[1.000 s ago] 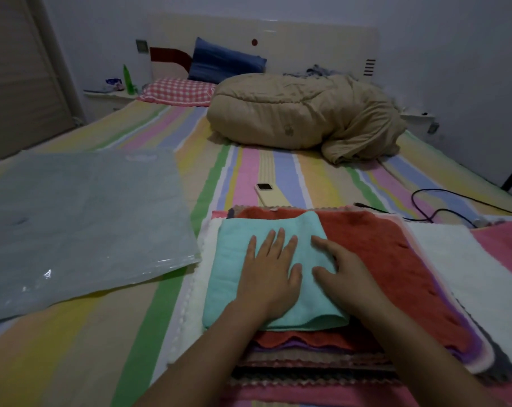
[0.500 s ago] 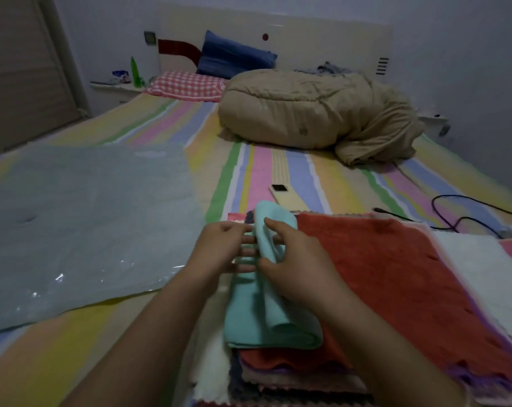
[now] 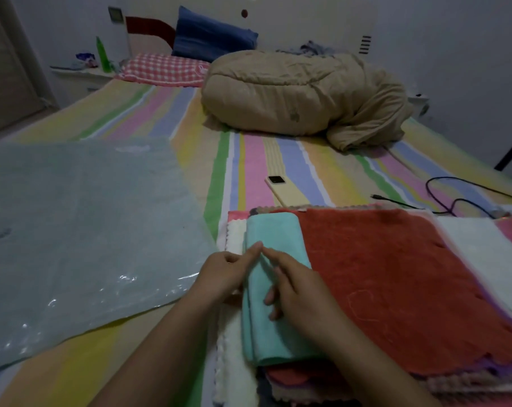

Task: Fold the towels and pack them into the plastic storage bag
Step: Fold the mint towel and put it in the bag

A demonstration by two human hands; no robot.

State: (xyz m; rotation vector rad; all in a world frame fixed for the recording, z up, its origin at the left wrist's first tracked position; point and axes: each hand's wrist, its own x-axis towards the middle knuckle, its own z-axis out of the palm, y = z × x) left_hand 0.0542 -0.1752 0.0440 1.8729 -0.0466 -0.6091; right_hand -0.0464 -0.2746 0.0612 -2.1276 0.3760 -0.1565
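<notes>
Head view: left hand (image 3: 222,274) and right hand (image 3: 300,289) touch folded teal towel (image 3: 273,230).

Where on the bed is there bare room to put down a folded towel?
Bare sheet lies between the storage bag, the quilt and the phone, and in front of the bag. Crowded: the towel stack and the cable beyond it.

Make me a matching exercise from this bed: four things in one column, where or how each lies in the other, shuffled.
1 teal towel
2 plastic storage bag
3 phone
4 beige quilt

A bundled near the headboard
B folded narrow on the red towel
C spread flat at the left
D on the bare striped sheet, mid-bed

Pairs: 1-B, 2-C, 3-D, 4-A
</notes>
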